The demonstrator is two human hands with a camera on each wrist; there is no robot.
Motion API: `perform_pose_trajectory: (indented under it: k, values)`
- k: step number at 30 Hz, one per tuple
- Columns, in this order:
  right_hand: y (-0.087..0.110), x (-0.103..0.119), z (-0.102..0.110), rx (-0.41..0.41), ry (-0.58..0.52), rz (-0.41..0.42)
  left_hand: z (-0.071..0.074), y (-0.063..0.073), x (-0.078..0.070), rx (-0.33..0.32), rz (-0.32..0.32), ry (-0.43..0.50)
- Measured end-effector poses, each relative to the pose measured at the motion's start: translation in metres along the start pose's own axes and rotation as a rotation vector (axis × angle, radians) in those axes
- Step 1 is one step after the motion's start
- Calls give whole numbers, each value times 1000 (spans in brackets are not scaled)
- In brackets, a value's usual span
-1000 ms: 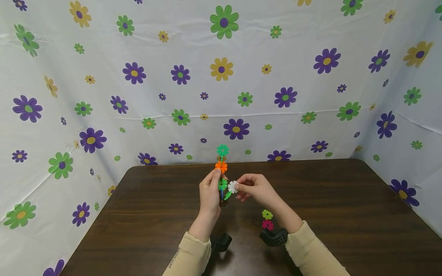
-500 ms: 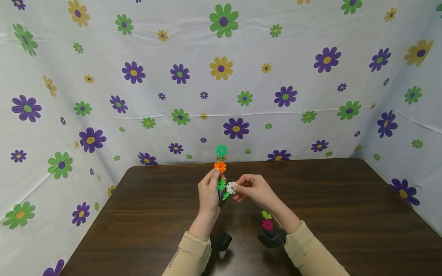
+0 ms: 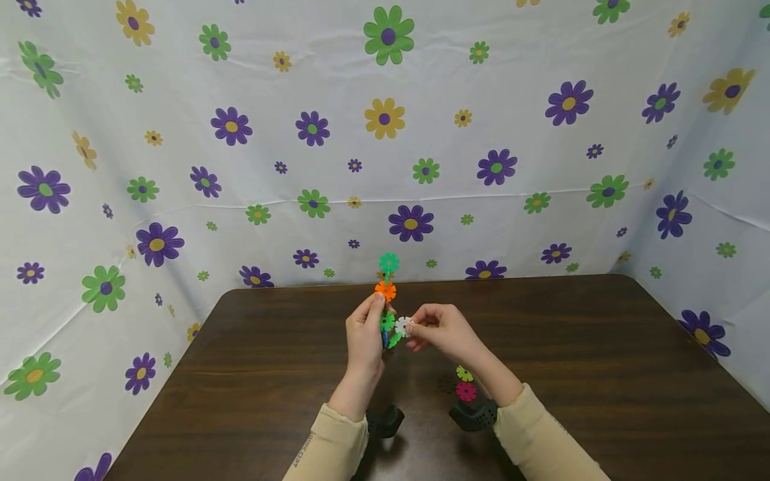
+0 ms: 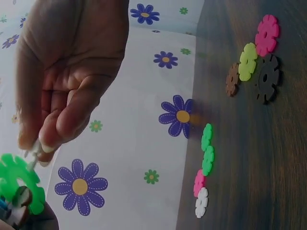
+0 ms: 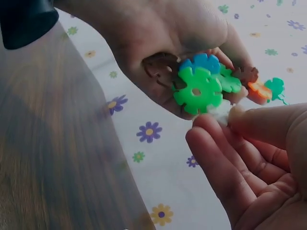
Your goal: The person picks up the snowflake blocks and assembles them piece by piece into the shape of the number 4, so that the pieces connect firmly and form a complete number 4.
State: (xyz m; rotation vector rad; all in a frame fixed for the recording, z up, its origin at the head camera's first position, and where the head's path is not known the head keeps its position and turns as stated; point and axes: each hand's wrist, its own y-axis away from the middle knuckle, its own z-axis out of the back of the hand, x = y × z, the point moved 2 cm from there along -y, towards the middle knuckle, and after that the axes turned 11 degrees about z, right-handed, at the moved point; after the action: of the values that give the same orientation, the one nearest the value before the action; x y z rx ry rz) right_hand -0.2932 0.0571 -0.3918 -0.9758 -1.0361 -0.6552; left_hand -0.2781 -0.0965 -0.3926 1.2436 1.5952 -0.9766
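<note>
My left hand (image 3: pixel 364 337) grips a chain of notched plastic discs, held upright above the table. From the top run a teal disc (image 3: pixel 389 262), an orange disc (image 3: pixel 386 291) and a green disc (image 3: pixel 388 321). In the right wrist view, a blue disc (image 5: pixel 204 61) and a brown disc (image 5: pixel 160 69) lie against the left palm. My right hand (image 3: pixel 444 329) pinches a white disc (image 3: pixel 403 326) between thumb and fingers. The white disc's edge meets a lower green disc (image 5: pixel 196 98); whether their notches are engaged I cannot tell.
On the dark wooden table (image 3: pixel 271 374) lie loose discs: yellow-green (image 3: pixel 464 373), pink (image 3: pixel 466 391), black (image 4: pixel 267 78) and brown (image 4: pixel 232 79). The left wrist view shows another row with a white disc (image 4: pixel 201 202). A flowered cloth (image 3: pixel 337 153) hangs behind the table.
The right hand and white disc have shifted slightly left, closer to the chain. The lower green and blue discs have turned a little. The left hand still holds the chain.
</note>
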Motion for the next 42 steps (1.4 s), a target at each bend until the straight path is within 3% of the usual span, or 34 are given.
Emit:
perform_pose_trajectory:
  k: [8,18,28,42]
  values:
    - [3,1,3,-4,20,-14,-2,-2,0,19,-4,-15]
    - [3,13,-6,-27,88,26,2,-1,-1,-22,-10,-40]
    - [1,3,-8,-26,59,5,3,-1,0,-30,-30,-68]
    - [1,13,9,28,59,-32,5,-3,-7,11,-8,15]
